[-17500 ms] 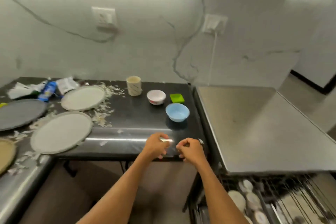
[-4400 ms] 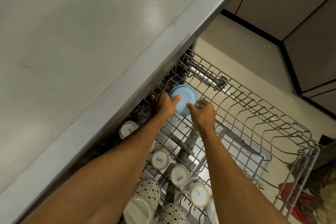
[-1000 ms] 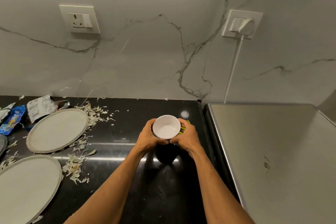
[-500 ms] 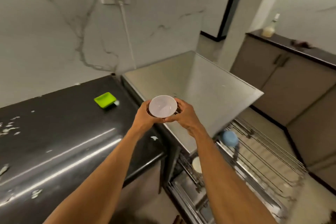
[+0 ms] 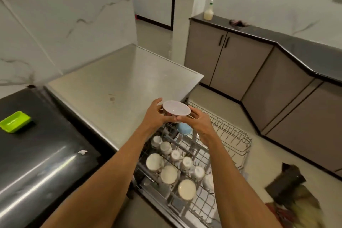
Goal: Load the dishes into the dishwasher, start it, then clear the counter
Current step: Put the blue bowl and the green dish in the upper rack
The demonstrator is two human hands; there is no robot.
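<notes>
Gripping a white bowl point(image 5: 176, 108) between left hand point(image 5: 154, 116) and right hand point(image 5: 199, 123), mouth tipped toward the camera, above the pulled-out dishwasher rack point(image 5: 231, 135). In the rack: a blue bowl point(image 5: 184, 128) just beneath the hands, rows of white cups point(image 5: 167, 173) nearer. Left of the rack, a steel top point(image 5: 120, 79); farther left, a green dish point(image 5: 14, 121) on black counter point(image 5: 46, 144).

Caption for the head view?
Left hand and right hand hold a white bowl by the pulled-out rack, which carries cups and a blue bowl.
</notes>
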